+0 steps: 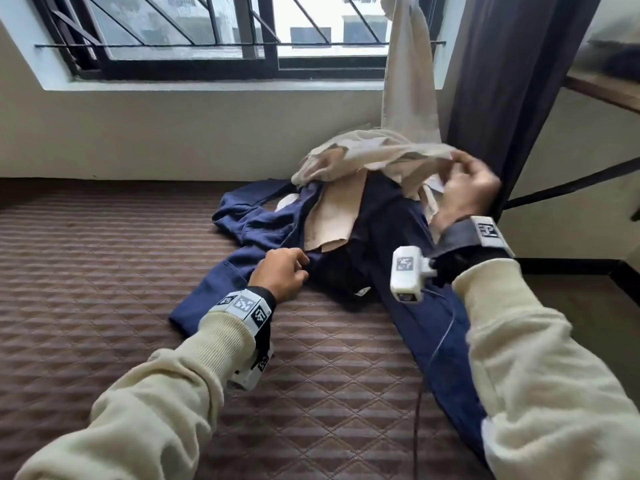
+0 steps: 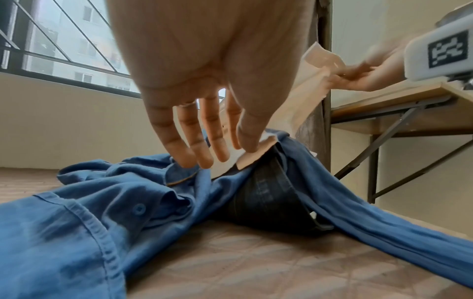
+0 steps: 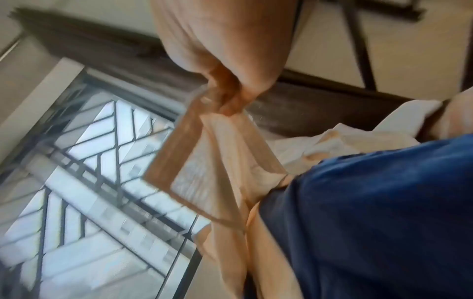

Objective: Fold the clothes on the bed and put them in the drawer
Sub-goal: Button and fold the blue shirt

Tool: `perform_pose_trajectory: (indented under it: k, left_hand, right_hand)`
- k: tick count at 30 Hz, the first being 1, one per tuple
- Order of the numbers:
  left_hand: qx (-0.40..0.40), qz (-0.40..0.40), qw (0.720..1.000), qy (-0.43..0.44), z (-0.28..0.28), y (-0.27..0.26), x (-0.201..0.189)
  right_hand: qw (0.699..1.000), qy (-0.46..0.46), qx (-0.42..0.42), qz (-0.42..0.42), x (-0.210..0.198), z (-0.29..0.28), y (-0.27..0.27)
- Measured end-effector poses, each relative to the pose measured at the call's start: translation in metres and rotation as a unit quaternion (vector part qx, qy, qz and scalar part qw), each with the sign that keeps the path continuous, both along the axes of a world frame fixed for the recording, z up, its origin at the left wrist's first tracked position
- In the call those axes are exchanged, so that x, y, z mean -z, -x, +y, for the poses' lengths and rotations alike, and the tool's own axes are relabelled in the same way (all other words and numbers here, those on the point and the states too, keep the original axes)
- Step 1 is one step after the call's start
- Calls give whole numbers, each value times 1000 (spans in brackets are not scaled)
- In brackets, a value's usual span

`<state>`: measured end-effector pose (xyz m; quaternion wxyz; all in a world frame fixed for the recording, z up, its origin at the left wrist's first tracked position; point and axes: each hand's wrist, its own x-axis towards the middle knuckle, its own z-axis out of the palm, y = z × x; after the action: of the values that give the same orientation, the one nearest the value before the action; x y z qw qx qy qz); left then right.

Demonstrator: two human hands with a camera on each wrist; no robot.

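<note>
A pile of clothes lies on the brown quilted bed (image 1: 104, 289). A thin beige garment (image 1: 374, 150) is lifted off the pile, and my right hand (image 1: 467, 181) pinches its hem (image 3: 222, 105) above the heap. Beneath it sprawls a blue button shirt (image 1: 263, 233) (image 2: 84, 212), over dark jeans (image 1: 343, 271) (image 2: 268, 200). A blue trouser leg (image 1: 429, 327) runs toward me at the right. My left hand (image 1: 284, 271) hovers just over the blue shirt with relaxed, spread fingers (image 2: 197, 153) and holds nothing.
A barred window (image 1: 225, 32) and its white sill run along the far wall. A pale cloth (image 1: 408, 64) and a dark curtain (image 1: 512, 81) hang at the right. A folding wooden table (image 2: 399, 109) stands right of the bed. No drawer is in view.
</note>
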<state>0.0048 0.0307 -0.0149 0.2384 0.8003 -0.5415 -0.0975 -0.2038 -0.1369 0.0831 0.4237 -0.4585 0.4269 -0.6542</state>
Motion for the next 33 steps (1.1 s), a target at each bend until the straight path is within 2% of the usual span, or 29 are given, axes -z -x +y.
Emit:
perform_pose_trajectory:
  k: [1,2,4,5,6,7,8,10,12,13,15,18,20,21,22,24,25,26,27,28,30,31,33]
  left_hand:
    - [-7,-13,1000,-7,-4,-6,0]
    - [-16,-27,999,-13,-9,-12,1]
    - [-46,-47,997,-35,-21,-24,5]
    - [-58,-46,996,-55,-26,-28,7]
    - [-61,-40,994,-78,-32,-32,11]
    - [-57,-32,993,-101,-36,-35,14]
    - [-51,-22,991,-121,-41,-37,17]
    - [-45,-12,990,-130,-47,-37,22]
    - [-61,6,996,-68,-50,-38,27]
    - [-78,31,996,-22,-50,-40,28]
    - [-109,87,988,64,-45,-44,25]
    - [-128,130,972,147,-32,-54,15]
    - [-131,161,962,176,-19,-62,13]
    - [-133,179,957,186,-12,-66,14]
    - [-138,201,950,197,-5,-71,16]
    - [-147,246,937,202,12,-77,18]
    - [-141,268,932,197,19,-77,15]
    - [-128,292,929,186,26,-76,10]
    - [-113,309,928,173,33,-74,2]
    - [-103,320,927,168,41,-73,-6]
    - [-93,329,924,170,59,-70,-23]
    - [-89,330,925,168,70,-68,-31]
    - [-53,338,926,157,94,-58,-43]
  right_hand:
    - [996,10,74,51,2,-8,11]
    - [979,23,131,155,9,-11,16]
    - [895,117,180,392,29,1,9]
    - [851,202,150,461,40,8,-2]
    - [815,292,78,494,50,17,-16]
    - [780,360,-9,512,61,21,-30]
    - [745,390,-82,536,72,27,-44]
    - [681,343,-171,624,88,35,-69]
    - [621,264,-196,711,96,36,-86]
    - [598,241,-199,738,97,34,-92]
    - [575,226,-205,759,93,29,-98]
    - [583,232,-189,756,76,22,-101]
    - [609,216,-170,744,55,19,-96]
    - [647,193,-153,721,44,15,-92]
    - [708,167,-129,674,32,12,-86]
    - [852,67,-54,516,9,3,-68]
    - [910,2,-5,414,-2,-3,-57]
    - [941,-49,45,333,-9,-9,-46]
    - [947,-78,90,297,-12,-16,-36]
    - [945,-82,108,297,-15,-20,-30]
    - [919,-45,82,384,-8,-11,-26]
    - [888,-28,52,457,2,-3,-26]
    - [803,-19,-4,595,22,22,-26]
